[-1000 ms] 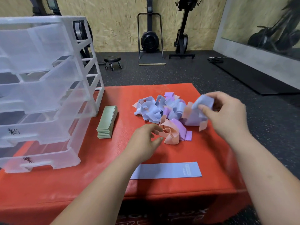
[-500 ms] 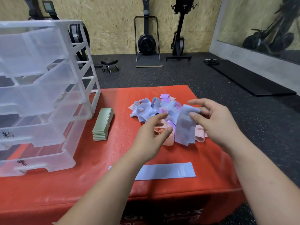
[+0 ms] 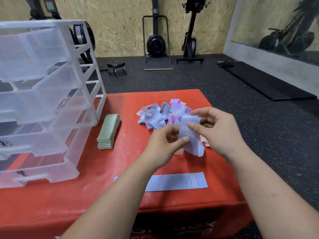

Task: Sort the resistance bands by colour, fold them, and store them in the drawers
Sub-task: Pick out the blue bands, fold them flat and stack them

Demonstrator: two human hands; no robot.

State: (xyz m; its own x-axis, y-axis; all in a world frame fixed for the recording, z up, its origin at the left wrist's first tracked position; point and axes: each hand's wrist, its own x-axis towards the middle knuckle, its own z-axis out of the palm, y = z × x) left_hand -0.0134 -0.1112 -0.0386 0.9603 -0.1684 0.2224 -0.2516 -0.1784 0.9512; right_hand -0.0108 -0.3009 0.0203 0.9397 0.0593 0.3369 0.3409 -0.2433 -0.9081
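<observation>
1. A blue band [image 3: 189, 135] hangs between both hands above the red box [image 3: 124, 166], its loose end drooping below the fingers
2. The left hand [image 3: 164, 144] pinches its lower part with thumb and fingers; the right hand [image 3: 218, 131] pinches its upper part, thumb on the front
3. Just beyond the hands lies a tangled pile of bands [image 3: 153, 116], blue, purple and pink
4. Nearer than the hands, a flat blue band [image 3: 179, 182] lies under the left forearm
5. Left of the left hand sits a green stack [image 3: 108, 133], and further left the drawer unit [image 3: 51, 100]
</observation>
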